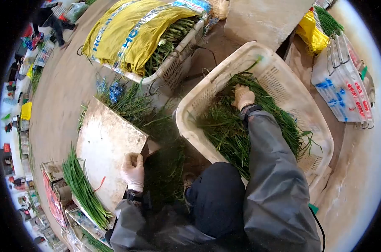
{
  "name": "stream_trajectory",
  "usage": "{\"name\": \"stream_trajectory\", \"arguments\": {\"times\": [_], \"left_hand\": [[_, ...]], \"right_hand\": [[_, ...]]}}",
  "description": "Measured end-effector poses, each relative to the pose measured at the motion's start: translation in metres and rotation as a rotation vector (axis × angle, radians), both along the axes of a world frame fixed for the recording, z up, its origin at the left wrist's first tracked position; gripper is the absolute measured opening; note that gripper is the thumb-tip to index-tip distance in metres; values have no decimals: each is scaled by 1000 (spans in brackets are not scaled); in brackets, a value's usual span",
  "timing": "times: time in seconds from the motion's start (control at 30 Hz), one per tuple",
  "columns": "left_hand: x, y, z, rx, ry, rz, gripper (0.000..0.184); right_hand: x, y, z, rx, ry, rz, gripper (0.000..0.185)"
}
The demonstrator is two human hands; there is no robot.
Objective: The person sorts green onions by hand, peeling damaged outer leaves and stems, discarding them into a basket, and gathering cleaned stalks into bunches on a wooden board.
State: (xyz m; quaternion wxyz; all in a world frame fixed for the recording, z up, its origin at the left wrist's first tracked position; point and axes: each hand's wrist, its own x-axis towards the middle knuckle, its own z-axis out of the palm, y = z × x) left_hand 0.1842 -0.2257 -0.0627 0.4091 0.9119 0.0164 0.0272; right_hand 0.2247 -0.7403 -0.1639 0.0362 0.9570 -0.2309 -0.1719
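My right hand (243, 97), in a thin glove, reaches into a white plastic crate (224, 72). Its fingers curl into a heap of loose green chives (230, 134), and the greens partly hide the fingertips. At the right edge of a pale board (106, 138) is my left hand (133, 170), gloved in white with its fingers curled closed. Whatever it may hold is too small to make out. A bundle of long green chives (85, 189) lies along the board's left side, and a thin red tie (100, 183) lies on the board beside it.
Behind the board stands a crate packed with stalks under a yellow sack (127, 31). Loose greens and a blue crumpled wrapper (115, 92) lie between. White crates (341, 82) are stacked at right. A person (52, 21) walks at far left.
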Motion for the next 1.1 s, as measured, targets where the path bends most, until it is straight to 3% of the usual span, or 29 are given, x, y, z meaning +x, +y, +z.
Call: {"name": "stream_trajectory", "arguments": {"times": [0.2, 0.33, 0.5, 0.57, 0.6, 0.67, 0.77, 0.87, 0.9, 1.0, 1.1], "left_hand": [[-1, -15, 17, 103, -37, 23, 9], [0, -11, 11, 61, -40, 28, 10], [0, -15, 20, 138, -87, 8, 11], [0, -13, 18, 108, -64, 12, 12], [0, -13, 17, 93, -52, 15, 12], [0, -14, 16, 67, -64, 15, 12], [0, -14, 11, 23, -74, 14, 12], [0, -14, 15, 49, -71, 11, 11], [0, -14, 15, 50, -73, 8, 11], [-1, -16, 18, 50, -92, 8, 10], [0, -17, 16, 58, -97, 9, 10]], "right_hand": [[11, 0, -8, -114, 8, 23, 48], [13, -1, 8, 101, 69, -85, 44], [-6, -44, 4, 385, -57, -45, 74], [-18, -58, 45, 508, -64, -60, 91], [-28, -62, 65, 479, -164, -43, 81], [-42, -105, 63, 1050, -248, -147, 73], [-58, -118, 65, 1247, -540, -88, 70], [-52, -115, 47, 1163, -441, -84, 78], [-43, -106, 42, 833, -302, -32, 85], [-18, -50, 36, 723, -3, -3, 102], [-13, 11, 15, 407, 153, 91, 107]]}}
